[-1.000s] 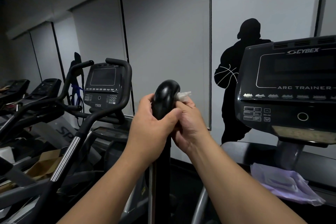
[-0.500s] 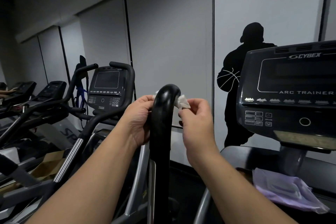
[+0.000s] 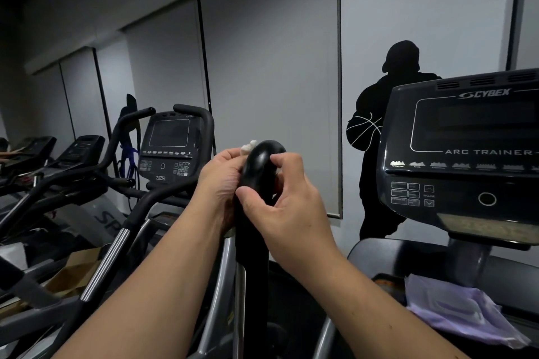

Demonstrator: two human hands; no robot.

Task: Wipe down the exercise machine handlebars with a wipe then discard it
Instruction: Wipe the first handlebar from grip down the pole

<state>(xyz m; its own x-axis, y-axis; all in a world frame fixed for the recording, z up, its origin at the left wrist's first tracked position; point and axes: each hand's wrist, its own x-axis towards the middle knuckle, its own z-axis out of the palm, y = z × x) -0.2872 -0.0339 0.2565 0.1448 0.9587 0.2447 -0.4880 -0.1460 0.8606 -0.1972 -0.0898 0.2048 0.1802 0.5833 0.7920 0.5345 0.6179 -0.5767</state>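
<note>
Straight ahead of me, near the middle of the view, the black handlebar (image 3: 259, 172) stands upright and curves over at its top. My left hand (image 3: 221, 183) curls against its left side, and a white wipe (image 3: 248, 146) bunches out above my fingers, pressed to the upper left of the curved end. How much of the wipe lies behind the bar I cannot tell. My right hand (image 3: 285, 204) clamps on the bar from the right: the thumb (image 3: 248, 198) crosses the near face and the fingers (image 3: 284, 160) hook over the top bend. Both hands touch the bar, one on each side, close to each other.

To the right, the console (image 3: 460, 154) reads "CYBEX" and "ARC TRAINER", with buttons under its dark screen. Below it, near right, a pale purple bag (image 3: 460, 312) lies crumpled on the machine's dark shelf. To the left stands another machine (image 3: 172, 146) with its own screen and curved black bars, and more machines run off to the far left. On the far wall, right of centre, is a black silhouette (image 3: 376, 131) with a basketball.
</note>
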